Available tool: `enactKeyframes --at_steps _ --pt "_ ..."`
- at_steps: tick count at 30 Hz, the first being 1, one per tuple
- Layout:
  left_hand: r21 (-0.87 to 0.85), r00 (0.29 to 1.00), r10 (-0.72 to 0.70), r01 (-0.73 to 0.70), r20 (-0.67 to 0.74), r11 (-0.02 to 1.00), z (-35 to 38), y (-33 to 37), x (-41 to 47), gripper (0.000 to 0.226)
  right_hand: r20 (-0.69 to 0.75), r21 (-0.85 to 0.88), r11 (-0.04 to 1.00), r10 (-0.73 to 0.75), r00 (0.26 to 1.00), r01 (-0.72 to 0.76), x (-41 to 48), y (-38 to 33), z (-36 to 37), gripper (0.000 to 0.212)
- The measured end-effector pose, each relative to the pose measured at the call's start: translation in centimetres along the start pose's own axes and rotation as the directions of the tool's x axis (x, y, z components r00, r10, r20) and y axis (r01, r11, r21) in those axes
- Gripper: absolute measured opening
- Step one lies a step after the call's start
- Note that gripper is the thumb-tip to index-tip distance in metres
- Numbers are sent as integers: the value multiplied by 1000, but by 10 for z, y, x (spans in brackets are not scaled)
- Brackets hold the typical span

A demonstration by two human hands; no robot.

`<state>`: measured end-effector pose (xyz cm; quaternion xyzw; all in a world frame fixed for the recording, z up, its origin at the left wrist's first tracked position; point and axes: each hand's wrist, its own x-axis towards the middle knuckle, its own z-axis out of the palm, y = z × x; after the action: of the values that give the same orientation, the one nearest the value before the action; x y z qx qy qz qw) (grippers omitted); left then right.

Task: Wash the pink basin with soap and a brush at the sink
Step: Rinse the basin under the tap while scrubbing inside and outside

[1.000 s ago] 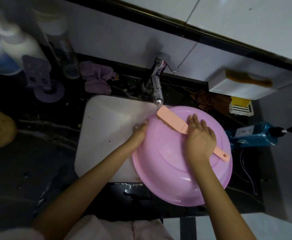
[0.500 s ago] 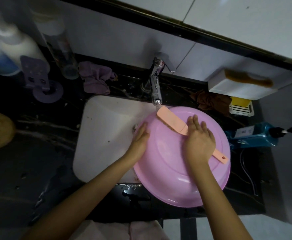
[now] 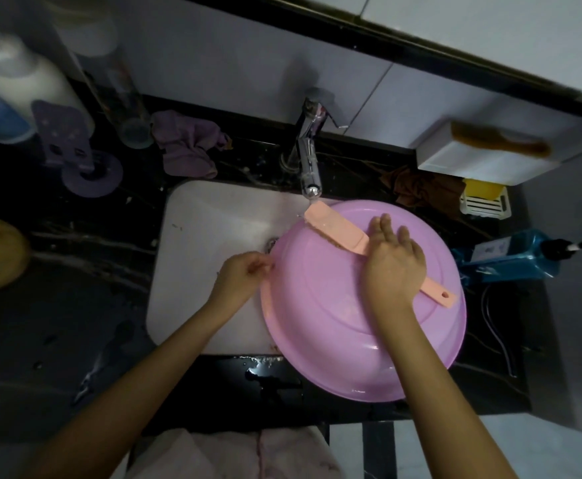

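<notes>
the pink basin (image 3: 334, 326) lies upturned over the sink (image 3: 210, 236). the left hand (image 3: 241, 273) pinches its rim, and the right hand (image 3: 393, 267), fingers straight, presses the brush (image 3: 334, 229) on it. scrubbing seems midway; rinsing likely remains.

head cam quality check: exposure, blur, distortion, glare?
Head view: dim overall, black counter nearly lost in shadow; bottles at the left edge blurred and leaning from wide-lens stretch; tile lines run tilted; small glare spots on the faucet and near rim of the pink basin; brush reasonably sharp.
</notes>
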<state>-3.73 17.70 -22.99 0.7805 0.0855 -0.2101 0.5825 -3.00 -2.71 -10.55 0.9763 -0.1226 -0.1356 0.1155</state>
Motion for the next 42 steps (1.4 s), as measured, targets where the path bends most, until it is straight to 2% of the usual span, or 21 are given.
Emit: enactKeyframes --at_steps 2,3,6,10,13,15,17,21,22,25,28,30,32,34,36,38,40,42 --pt "64 993 13 -6 -119 998 2 -6 0 35 7 -7 1000 1 1000 -1 -2 -1 0 54" --pt "56 994 -24 30 -109 998 6 -7 2 41 8 -6 1000 2 1000 -2 -2 -1 0 54" --pt "-78 991 -123 127 61 989 24 -5 6 31 12 4 1000 13 1000 -13 -4 1 -2 56" --pt "-307 983 -185 177 4 935 33 -2 18 41 26 -3 999 35 999 -35 -14 4 -6 53" --pt "-334 978 -195 209 75 919 32 3 42 38 13 -18 1000 6 1000 -6 -21 14 -9 54" --pt "-367 972 -181 223 148 903 34 14 56 40 7 13 997 -70 998 70 -20 21 -10 57" --pt "-383 966 -157 226 204 895 41 26 67 33 -35 51 991 -121 992 123 -14 26 -8 62" --pt "-379 951 -184 271 250 885 45 40 81 24 -135 145 986 -61 989 81 -4 24 5 62" --pt "-373 954 -193 269 228 888 45 41 82 19 -164 143 987 -50 985 74 -3 22 8 60" --pt "-284 986 -84 122 144 951 42 51 73 36 -241 184 982 1 971 44 -4 16 15 56" --pt "-117 982 12 10 188 993 46 61 50 62 -257 242 970 49 965 15 -9 16 23 59" --pt "-158 976 54 -21 210 987 45 74 49 60 -264 248 969 56 963 12 -8 17 25 60" --pt "-267 963 51 23 266 963 43 86 58 43 -239 223 975 43 970 12 -6 15 23 59" --pt "-353 952 -17 130 307 927 39 91 62 29 -196 165 986 13 980 20 -1 10 15 57" --pt "-391 931 -143 276 335 878 34 78 56 23 -110 78 996 -24 994 33 4 3 6 56" --pt "-426 923 -207 337 323 840 33 58 41 23 -36 1 999 -38 999 38 10 -4 -1 55" --pt "-478 957 -144 253 253 841 33 44 31 23 10 -55 998 -31 999 32 14 -10 -5 54" --pt "-438 982 -30 110 184 892 33 43 30 31 29 -89 995 -37 999 40 16 -15 -8 53"
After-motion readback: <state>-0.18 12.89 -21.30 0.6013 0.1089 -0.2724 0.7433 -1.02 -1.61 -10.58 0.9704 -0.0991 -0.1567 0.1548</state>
